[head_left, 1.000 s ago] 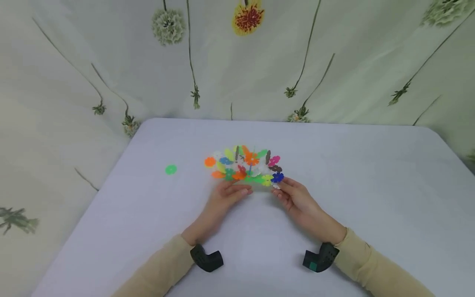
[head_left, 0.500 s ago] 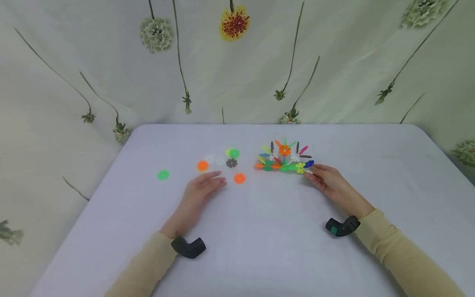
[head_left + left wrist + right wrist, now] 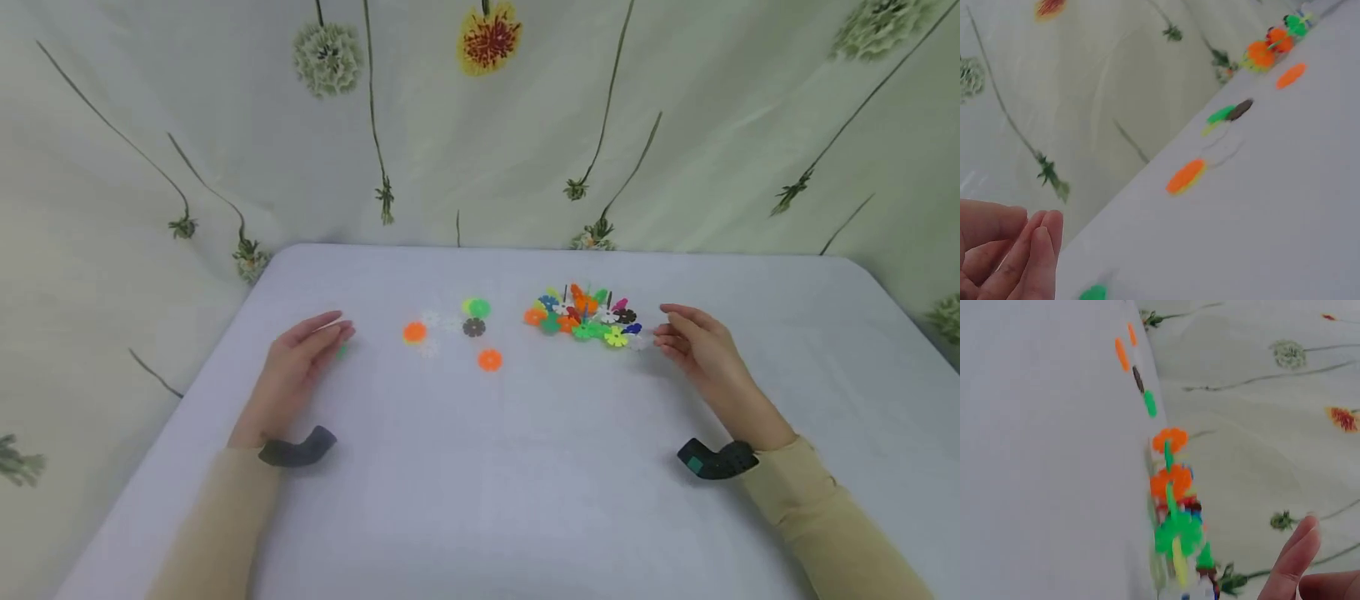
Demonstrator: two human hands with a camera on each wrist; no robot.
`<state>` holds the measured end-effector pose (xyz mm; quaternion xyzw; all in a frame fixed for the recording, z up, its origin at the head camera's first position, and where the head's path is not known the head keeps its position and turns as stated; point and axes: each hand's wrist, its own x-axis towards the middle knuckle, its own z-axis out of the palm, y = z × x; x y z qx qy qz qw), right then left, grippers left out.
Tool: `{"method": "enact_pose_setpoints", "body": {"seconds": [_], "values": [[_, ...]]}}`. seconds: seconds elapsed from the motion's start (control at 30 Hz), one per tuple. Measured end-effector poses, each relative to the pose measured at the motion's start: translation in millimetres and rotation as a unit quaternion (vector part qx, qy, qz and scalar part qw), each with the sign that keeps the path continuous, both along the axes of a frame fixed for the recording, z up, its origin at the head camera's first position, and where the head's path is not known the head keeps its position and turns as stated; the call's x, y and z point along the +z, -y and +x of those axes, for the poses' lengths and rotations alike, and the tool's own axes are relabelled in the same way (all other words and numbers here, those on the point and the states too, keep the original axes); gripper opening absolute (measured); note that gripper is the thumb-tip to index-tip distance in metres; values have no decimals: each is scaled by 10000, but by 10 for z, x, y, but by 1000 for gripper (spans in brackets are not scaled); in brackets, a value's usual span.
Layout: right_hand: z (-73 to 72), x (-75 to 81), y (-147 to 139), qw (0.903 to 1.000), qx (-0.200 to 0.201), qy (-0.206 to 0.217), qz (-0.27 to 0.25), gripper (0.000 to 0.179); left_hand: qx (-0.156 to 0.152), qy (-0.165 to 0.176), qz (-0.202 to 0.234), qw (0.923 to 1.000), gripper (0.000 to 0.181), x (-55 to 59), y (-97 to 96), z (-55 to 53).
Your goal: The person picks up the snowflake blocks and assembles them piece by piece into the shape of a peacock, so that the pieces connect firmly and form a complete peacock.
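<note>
A crown-like build of many-coloured plastic snowflake discs (image 3: 587, 305) rests on the right half of the white table. Just right of it, my right hand (image 3: 708, 354) hovers with loosely bent fingers, holding nothing and apart from the build. Far to the left, my left hand (image 3: 292, 371) reaches over a loose green disc (image 3: 342, 351), mostly covered by the fingers in the head view. In the left wrist view that green disc (image 3: 1093, 292) lies on the table below the fingertips (image 3: 1041, 244), which come close together with nothing showing between them.
Several loose discs lie between the hands: an orange disc (image 3: 415, 332) over a yellow one, faint white discs (image 3: 452, 323), a brown disc (image 3: 474, 327), a green disc (image 3: 479, 308) and another orange disc (image 3: 490, 360). A flower-printed cloth (image 3: 525, 150) hangs behind the table's far edge.
Both hands held the disc build at first; it was moved right and set down, uncovering loose discs. My right hand has let go, and my left has moved left to the green disc.
</note>
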<state>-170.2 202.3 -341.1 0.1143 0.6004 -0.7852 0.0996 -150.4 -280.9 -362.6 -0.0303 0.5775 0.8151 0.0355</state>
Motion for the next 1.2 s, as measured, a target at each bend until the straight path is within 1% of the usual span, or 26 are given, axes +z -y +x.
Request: {"method": "enact_pose_setpoints", "body": {"seconds": [0.07, 0.1, 0.13, 0.17, 0.2, 0.23, 0.27, 0.3, 0.33, 0.37, 0.4, 0.43, 0.5, 0.57, 0.6, 0.63, 0.67, 0.7, 0.73, 0.87, 0.9, 0.93, 0.97, 1.03, 1.13, 1.2], "values": [[-34, 34, 210, 9991, 403, -47, -122, 31, 193, -49, 142, 9997, 59, -12, 147, -26], [-56, 34, 333, 9973, 724, -107, -48, 33, 309, -69, 35, 9995, 59, -36, 208, -42], [-84, 18, 467, 9944, 1026, -181, 152, 33, 459, -116, -179, 9987, 57, -62, 255, -53], [-108, 3, 604, 9899, 1342, -263, 381, 35, 600, -136, -582, 9964, 56, -94, 302, -69], [-139, -29, 735, 9838, 1636, -361, 633, 37, 701, -184, -1157, 9906, 55, -122, 339, -80], [-172, -70, 862, 9764, 1892, -459, 933, 37, 780, -185, -1767, 9810, 53, -153, 369, -88], [-201, -114, 978, 9672, 2118, -606, 1267, 37, 808, -158, -2419, 9668, 52, -176, 388, -97], [-231, -160, 1084, 9562, 2295, -756, 1651, 36, 774, -184, -3078, 9481, 53, -198, 398, -108], [-257, -201, 1180, 9452, 2430, -854, 2005, 34, 697, -211, -3723, 9253, 54, -210, 400, -118], [-277, -238, 1261, 9337, 2552, -987, 2311, 33, 547, -275, -4268, 9023, 57, -224, 399, -132], [-292, -264, 1334, 9213, 2616, -1128, 2648, 32, 396, -423, -4731, 8791, 57, -230, 385, -143], [-298, -280, 1400, 9072, 2650, -1306, 2995, 30, 291, -541, -4977, 8652, 56, -238, 369, -159], [-309, -299, 1510, 8733, 2702, -1747, 3659, 28, 241, -858, -5315, 8424, 50, -246, 337, -187], [-302, -286, 1598, 8387, 2733, -2134, 4198, 25, 348, -1067, -5492, 8281, 42, -246, 321, -192], [-297, -272, 1638, 8237, 2755, -2279, 4400, 23, 440, -1120, -5541, 8237, 38, -243, 322, -187], [-295, -267, 1671, 8103, 2783, -2386, 4572, 21, 537, -1122, -5551, 8224, 35, -240, 331, -179], [-291, -261, 1696, 8003, 2812, -2454, 4692, 21, 617, -1106, -5570, 8208, 34, -237, 342, -165], [-282, -253, 1715, 7956, 2831, -2457, 4760, 20, 669, -1072, -5562, 8214, 34, -232, 357, -149], [-275, -245, 1704, 7945, 2812, -2451, 4792, 20, 689, -1067, -5544, 8225, 34, -225, 356, -144], [-246, -239, 1623, 7987, 2671, -2354, 4851, 24, 706, -1074, -5492, 8257, 31, -195, 365, -116], [-240, -243, 1600, 7991, 2641, -2345, 4864, 24, 718, -1109, -5448, 8281, 29, -192, 366, -112], [-234, -247, 1577, 7993, 2623, -2341, 4874, 24, 723, -1158, -5361, 8331, 28, -190, 361, -109], [-226, -252, 1555, 7982, 2620, -2332, 4898, 22, 724, -1182, -5235, 8407, 28, -189, 347, -108], [-215, -257, 1533, 7948, 2654, -2345, 4928, 19, 671, -1193, -4818, 8655, 29, -179, 305, -109], [-195, -236, 1515, 7950, 2684, -2350, 4905, 22, 388, -1051, -3962, 9113, 36, -130, 150, -109], [-180, -211, 1488, 7948, 2658, -2322, 4936, 24, 89, -768, -3401, 9372, 40, -88, -26, -97]]}}
